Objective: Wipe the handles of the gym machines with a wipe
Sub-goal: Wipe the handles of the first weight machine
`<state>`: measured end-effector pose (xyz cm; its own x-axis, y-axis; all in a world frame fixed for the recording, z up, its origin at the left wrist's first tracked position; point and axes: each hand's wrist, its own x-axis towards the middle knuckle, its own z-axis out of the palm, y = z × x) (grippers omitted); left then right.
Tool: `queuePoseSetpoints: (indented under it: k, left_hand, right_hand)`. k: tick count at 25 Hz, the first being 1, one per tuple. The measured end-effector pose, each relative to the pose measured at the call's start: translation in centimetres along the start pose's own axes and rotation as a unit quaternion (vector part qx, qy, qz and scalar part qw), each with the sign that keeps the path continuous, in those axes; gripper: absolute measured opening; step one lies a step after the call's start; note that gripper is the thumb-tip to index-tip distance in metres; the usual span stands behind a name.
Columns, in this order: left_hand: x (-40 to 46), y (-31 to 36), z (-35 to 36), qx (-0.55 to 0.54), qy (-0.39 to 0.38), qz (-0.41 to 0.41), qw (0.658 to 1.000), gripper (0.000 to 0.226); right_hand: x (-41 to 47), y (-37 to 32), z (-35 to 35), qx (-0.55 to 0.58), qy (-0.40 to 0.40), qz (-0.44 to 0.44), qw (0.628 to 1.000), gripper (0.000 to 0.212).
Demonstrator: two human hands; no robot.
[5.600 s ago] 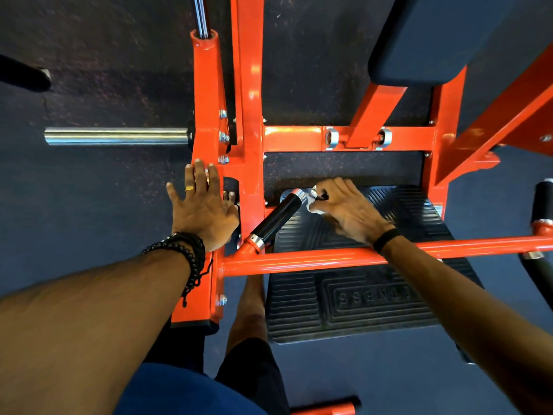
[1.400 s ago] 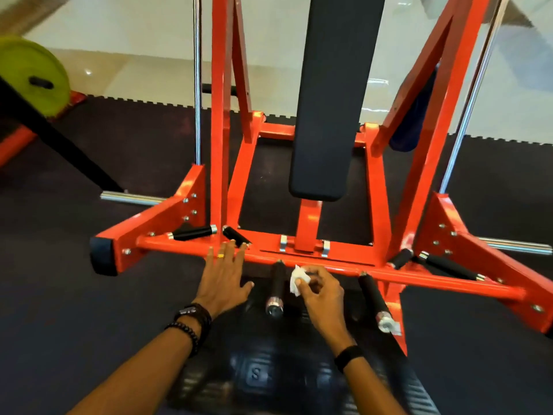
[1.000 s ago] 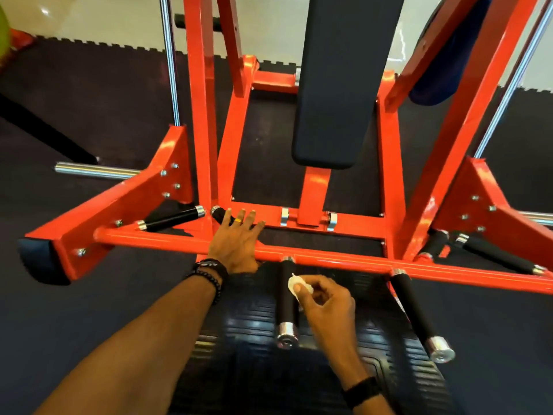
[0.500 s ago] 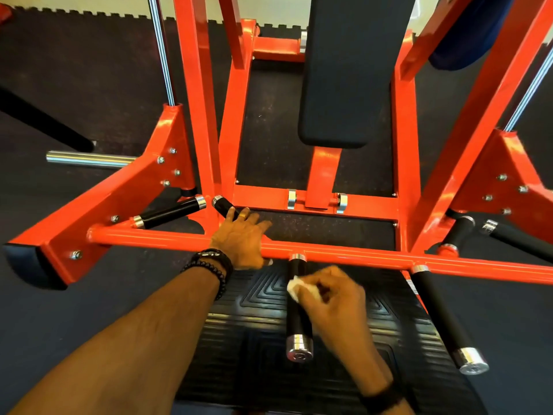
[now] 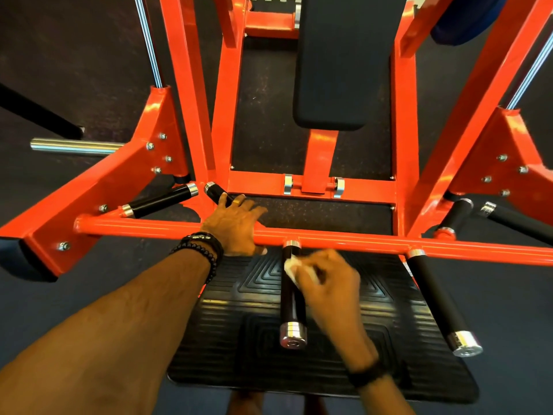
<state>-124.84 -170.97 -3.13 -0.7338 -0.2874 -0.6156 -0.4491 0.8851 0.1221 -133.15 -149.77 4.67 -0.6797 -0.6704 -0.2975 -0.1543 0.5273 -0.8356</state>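
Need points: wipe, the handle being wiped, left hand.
wipe [image 5: 291, 266], head view, on the white fold beside the fingers.
handle being wiped [image 5: 288, 307], head view, on the black grip.
left hand [image 5: 236, 227], head view, on its back.

Even bright light — glare on orange frame [image 5: 329, 239] & mat [image 5: 374, 310]; right hand [image 5: 329, 283] motion-blurred, edges bowed.
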Motion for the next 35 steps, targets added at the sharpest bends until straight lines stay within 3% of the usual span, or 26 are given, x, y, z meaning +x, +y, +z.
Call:
queuePoseSetpoints:
  k: [3,8,13,15,21,25,28,32,35]
  left_hand:
    - [0.0,-0.1,0.2,0.005,0.001,0.0,1.0,0.098]
    - [-0.1,0.0,0.2,0.007,0.021,0.004,1.0,0.095]
    - [-0.1,0.0,0.2,-0.001,0.019,0.003,1.0,0.092]
    - [0.0,0.0,0.1,0.005,0.018,0.004,1.0,0.091]
    - [0.0,-0.1,0.2,0.005,0.022,0.004,1.0,0.09]
    - [0.0,-0.1,0.2,0.01,0.027,0.005,1.0,0.089]
    - [0.1,0.0,0.2,0.005,0.027,0.006,1.0,0.088]
    - [0.0,-0.1,0.2,0.011,0.028,0.004,1.0,0.087]
    - [-0.1,0.1,0.1,0.01,0.028,0.004,1.0,0.086]
  right_hand:
    - [3.1,0.4,1.2,-0.006,0.028,0.022,0.999,0.008]
    - [-7.1,-2.1,-1.0,0.073,0.005,-0.011,0.997,0.015]
    - [1.2,1.7,1.5,0.081,0.081,0.07,0.991,0.004]
    - [2.4,2.6,2.4,0.147,0.097,0.113,0.978,0.003]
    - [-8.5,0.2,0.1,0.336,0.102,0.176,0.92,0.011]
    - [-1.1,2.7,2.6,0.325,0.119,0.198,0.917,0.013]
    - [-0.8,3.4,3.6,0.385,0.113,0.23,0.887,0.016]
    - [-9.5,1.1,0.7,0.441,0.081,0.277,0.85,0.053]
    - [-8.0,0.9,1.0,0.475,0.073,0.29,0.827,0.035]
